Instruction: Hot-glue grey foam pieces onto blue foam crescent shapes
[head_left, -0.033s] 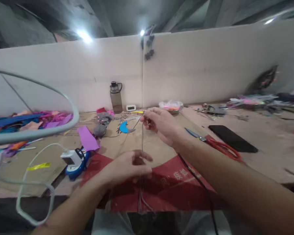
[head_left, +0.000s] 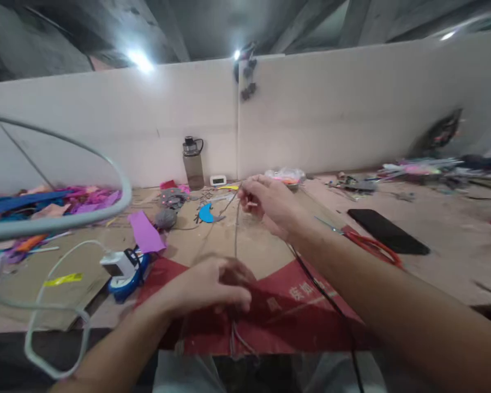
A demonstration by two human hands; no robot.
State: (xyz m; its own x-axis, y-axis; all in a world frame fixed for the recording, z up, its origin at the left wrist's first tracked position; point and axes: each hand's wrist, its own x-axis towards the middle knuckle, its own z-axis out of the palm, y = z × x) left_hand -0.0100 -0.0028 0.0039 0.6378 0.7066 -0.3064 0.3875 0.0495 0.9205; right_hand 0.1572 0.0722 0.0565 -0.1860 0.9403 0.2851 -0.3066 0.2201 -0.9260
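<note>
My right hand (head_left: 264,202) is raised over the middle of the cardboard, its fingertips pinched on a thin grey cord (head_left: 236,234). The cord runs down from there to my left hand (head_left: 219,286), whose fingers curl around it, partly blurred. Below the left hand, loose strands hang toward the front edge of the table. Just left of the right fingertips, a blue crescent-shaped piece (head_left: 207,213) lies on the cardboard, with a grey strand at its tip.
Scissors with red handles (head_left: 372,245) and a black phone (head_left: 388,231) lie on the right. Leftward are a purple strip (head_left: 146,232), a blue-and-white power socket (head_left: 125,281) and a looping white cable (head_left: 35,322). A bottle (head_left: 193,166) stands by the wall.
My left hand has slid down along the cord, and its fingers have curled in more. The right hand has shifted slightly up and to the right, still pinching the cord.
</note>
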